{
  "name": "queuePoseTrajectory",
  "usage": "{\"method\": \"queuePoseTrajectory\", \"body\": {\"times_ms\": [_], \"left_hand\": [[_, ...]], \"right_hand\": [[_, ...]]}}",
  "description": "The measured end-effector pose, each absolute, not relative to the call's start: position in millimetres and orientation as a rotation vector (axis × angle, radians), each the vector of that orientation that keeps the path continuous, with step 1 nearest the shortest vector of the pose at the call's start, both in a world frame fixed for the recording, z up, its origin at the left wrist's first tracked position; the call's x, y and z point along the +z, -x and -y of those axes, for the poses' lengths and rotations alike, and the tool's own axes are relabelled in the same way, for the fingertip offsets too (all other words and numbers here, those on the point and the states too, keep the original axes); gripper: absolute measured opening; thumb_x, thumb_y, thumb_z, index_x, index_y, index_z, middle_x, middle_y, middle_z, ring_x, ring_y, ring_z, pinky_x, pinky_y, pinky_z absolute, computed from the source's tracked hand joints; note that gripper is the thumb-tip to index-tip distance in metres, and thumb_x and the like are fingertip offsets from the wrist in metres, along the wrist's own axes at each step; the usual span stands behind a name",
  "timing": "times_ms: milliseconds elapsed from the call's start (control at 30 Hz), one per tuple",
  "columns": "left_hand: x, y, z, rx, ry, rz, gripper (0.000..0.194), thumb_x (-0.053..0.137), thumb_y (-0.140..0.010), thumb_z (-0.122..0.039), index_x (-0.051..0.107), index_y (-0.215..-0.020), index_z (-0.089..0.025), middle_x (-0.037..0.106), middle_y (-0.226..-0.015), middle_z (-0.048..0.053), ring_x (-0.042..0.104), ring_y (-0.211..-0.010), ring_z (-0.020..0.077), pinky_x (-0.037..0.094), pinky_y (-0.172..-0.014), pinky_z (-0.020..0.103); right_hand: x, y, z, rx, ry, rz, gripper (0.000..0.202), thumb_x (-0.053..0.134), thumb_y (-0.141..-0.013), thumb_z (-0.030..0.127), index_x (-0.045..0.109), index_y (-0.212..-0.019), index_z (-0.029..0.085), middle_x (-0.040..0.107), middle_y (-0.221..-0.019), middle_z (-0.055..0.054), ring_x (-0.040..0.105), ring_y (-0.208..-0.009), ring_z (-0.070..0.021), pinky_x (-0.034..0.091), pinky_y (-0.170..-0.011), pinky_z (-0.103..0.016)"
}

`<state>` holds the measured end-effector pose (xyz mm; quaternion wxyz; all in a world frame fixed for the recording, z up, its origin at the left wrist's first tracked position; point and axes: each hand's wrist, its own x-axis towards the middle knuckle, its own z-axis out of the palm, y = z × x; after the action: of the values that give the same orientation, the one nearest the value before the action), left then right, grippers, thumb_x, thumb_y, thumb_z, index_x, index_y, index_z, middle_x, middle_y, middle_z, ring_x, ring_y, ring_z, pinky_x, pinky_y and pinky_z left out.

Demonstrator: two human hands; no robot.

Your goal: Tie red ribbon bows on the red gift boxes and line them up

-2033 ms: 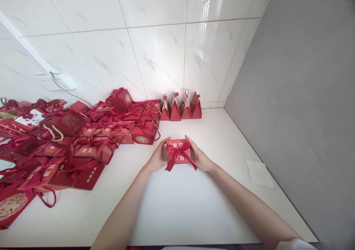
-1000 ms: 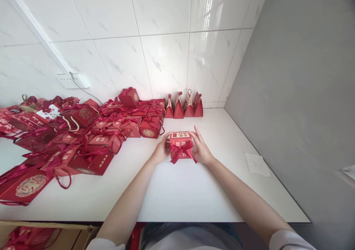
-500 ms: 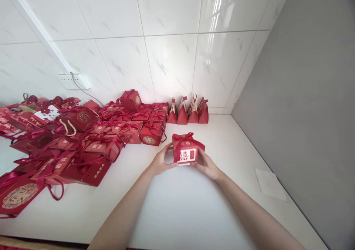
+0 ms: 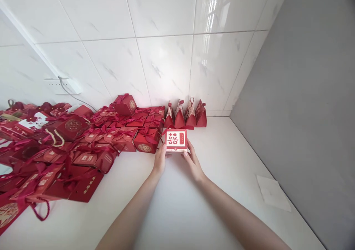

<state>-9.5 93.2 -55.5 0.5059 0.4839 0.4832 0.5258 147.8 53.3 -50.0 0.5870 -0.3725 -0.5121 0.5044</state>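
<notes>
Between my two hands is a small red gift box (image 4: pixel 175 140) with a white panel bearing a red double-happiness character, turned toward me. My left hand (image 4: pixel 160 160) grips its left side, thumb at the lower left corner. On the right side my right hand (image 4: pixel 194 164) holds it, with the thumb at the lower edge. A red ribbon (image 4: pixel 183 127) shows along the box's top. Just behind it stand several triangular red boxes (image 4: pixel 179 117) in a row against the wall. Close to my left hand sits a ribboned red box (image 4: pixel 146 141) at the end of stacked rows.
Many red gift boxes (image 4: pixel 91 157) with ribbons and cord handles fill the left of the white table (image 4: pixel 172 220). A white power strip (image 4: pixel 63 85) with a cable is on the tiled wall. A grey partition (image 4: pixel 310 113) bounds the right, near a flat white sheet (image 4: pixel 273 192).
My hands have carried the gift box away from me and slightly left, nearer the triangular boxes. It has tilted so its double-happiness panel now faces me fully. The view has shifted right.
</notes>
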Motion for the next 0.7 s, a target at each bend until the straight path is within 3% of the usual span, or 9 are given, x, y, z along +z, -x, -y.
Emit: {"method": "queuePoseTrajectory", "body": {"times_ms": [100,300,467,600,700], "left_hand": [[-63,3,-92,1.362,-1.193,-1.187,0.064,0.035,-0.09,-0.066,0.053,-0.13,-0.019,0.059,-0.131,0.014,0.059,-0.114,0.0295,0.054,-0.082,0.038],[-62,6,-84,1.38,-1.416,-1.099,0.055,0.037,-0.094,-0.057,0.046,-0.136,-0.022,0.051,-0.14,0.012,0.049,-0.128,0.0287,0.043,-0.103,0.042],[-53,0,-77,1.391,-1.482,-1.135,0.051,0.039,-0.096,-0.049,0.041,-0.141,-0.024,0.048,-0.142,0.012,0.046,-0.131,0.028,0.039,-0.106,0.041],[-54,-2,-68,1.424,-1.425,-0.981,0.07,0.048,-0.091,-0.054,0.024,-0.15,-0.024,0.043,-0.145,0.014,0.044,-0.132,0.031,0.043,-0.103,0.043],[-56,0,-68,1.376,-1.406,-0.897,0.07,0.054,-0.087,-0.055,0.035,-0.145,-0.022,0.047,-0.142,0.013,0.041,-0.134,0.0326,0.041,-0.107,0.044]], "right_hand": [[-57,-151,-54,1.186,0.856,1.208,0.067,0.057,-0.091,0.046,0.026,-0.149,0.034,0.025,-0.158,-0.002,0.045,-0.132,-0.026,0.04,-0.109,-0.044],[-58,-152,-55,1.182,0.85,1.205,0.069,0.058,-0.091,0.042,0.022,-0.149,0.031,0.035,-0.152,-0.007,0.044,-0.133,-0.0263,0.045,-0.106,-0.046],[-62,-145,-54,0.849,1.064,1.2,0.08,0.068,-0.083,0.039,0.022,-0.148,0.029,0.029,-0.151,-0.013,0.043,-0.131,-0.0302,0.051,-0.098,-0.049],[-59,-142,-46,0.495,1.117,1.422,0.09,0.072,-0.079,0.035,0.019,-0.151,0.029,0.025,-0.153,-0.013,0.024,-0.143,-0.0343,0.035,-0.111,-0.058],[-57,-142,-39,0.416,1.012,1.554,0.093,0.071,-0.08,0.035,0.012,-0.152,0.031,0.023,-0.155,-0.012,0.022,-0.145,-0.0346,0.026,-0.115,-0.061]]}}
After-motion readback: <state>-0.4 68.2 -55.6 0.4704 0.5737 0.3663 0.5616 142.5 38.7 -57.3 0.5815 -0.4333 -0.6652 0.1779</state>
